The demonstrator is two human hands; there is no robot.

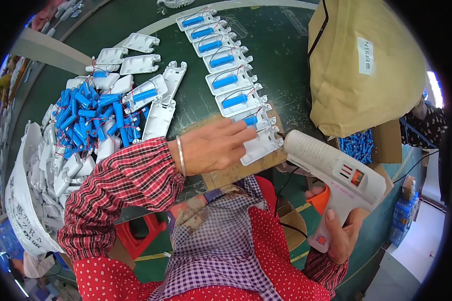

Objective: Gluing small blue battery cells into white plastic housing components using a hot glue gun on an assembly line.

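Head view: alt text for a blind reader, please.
Right hand holds a white glue gun; left hand is at the near end of a row of white shells, most with blue cylinders. A heap of loose blue cylinders lies left.

Casing halves (243, 79) run in a row away from the worker (211, 241) across the tabletop (281, 65), the nearest on a board (218, 178). Left lies a heap of battery cells (88, 113); right, a paper sack (366, 98), with a cell-filled carton (388, 143) just nearer.
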